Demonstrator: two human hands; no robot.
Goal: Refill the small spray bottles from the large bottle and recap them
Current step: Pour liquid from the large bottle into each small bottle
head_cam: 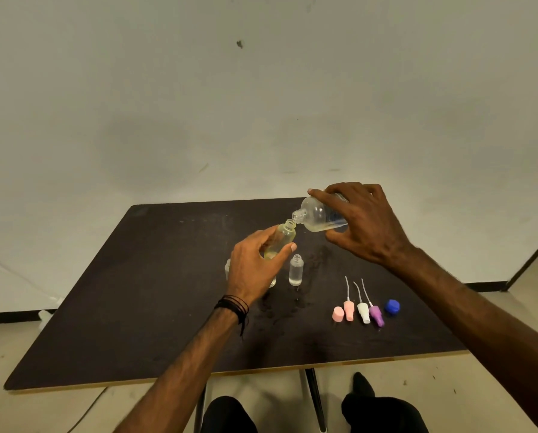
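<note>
Right now, head view: our right hand (pixel 364 223) is wrapped round the big bottle (pixel 319 217), tipped w/ its neck at the mouth of a small bottle (pixel 281 240), which our left hand (pixel 255 267) clamps tilted above the table (pixel 136 292). Another small bottle (pixel 296 270) stands open just below. Spray tops (pixel 363 310), pink cap (pixel 338 314) and blue cap (pixel 391 306) lie at right. Risk, imo: narrow mouths, so tipping too fast or misaligning spills liquid; the table already looks wet.
</note>
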